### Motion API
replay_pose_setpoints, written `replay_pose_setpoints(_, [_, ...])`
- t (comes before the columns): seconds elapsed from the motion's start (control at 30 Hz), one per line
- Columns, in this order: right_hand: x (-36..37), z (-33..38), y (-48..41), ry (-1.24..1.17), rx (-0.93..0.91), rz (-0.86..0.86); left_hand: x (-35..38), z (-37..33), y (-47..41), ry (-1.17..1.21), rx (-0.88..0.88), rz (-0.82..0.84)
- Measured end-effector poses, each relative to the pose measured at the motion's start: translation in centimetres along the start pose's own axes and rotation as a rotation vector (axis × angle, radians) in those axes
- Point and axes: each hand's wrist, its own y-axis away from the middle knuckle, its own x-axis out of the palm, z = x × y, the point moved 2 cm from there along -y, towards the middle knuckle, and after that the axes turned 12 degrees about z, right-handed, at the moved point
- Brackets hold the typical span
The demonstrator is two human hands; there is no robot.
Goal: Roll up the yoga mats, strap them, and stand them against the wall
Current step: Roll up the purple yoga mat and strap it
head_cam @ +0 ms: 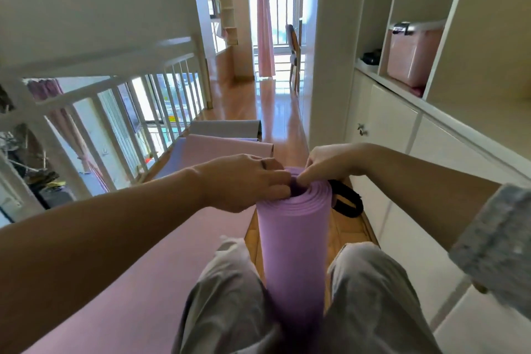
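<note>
Rolled purple foam yoga mat [290, 238] stands upright, braced between the knees [230, 296], freeing both hands. Left hand [244, 181] and right hand [330, 164] meet at its top; fingers [275, 191] pinch the inner coils, probably tightening them. Black fabric strap [349, 198] lies just right of the fingers.

Bright window [280, 34] daylight; floor [273, 112] glare; edges warped

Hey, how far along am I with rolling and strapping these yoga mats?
Done: the purple mat is rolled, upright between your knees. In hand: your left hand and right hand grip its top end. It isn't strapped; the black strap lies on the floor beside it. Left: the pink mat, second pink mat and grey mat lie unrolled, and no mat in view stands against a wall.
</note>
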Motion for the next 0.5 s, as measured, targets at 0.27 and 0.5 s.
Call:
replay_pose_setpoints(0.27, [1.1,-0.5,0.4,0.024,-0.015,0.088,-0.3,-1.4,0.1,-0.063,0.062,-0.015])
replay_pose_setpoints(0.5, [-1.4,0.2,0.9,-0.067,-0.221,-0.247,-0.2,1.7,2.4,0.059,-0.454,0.101])
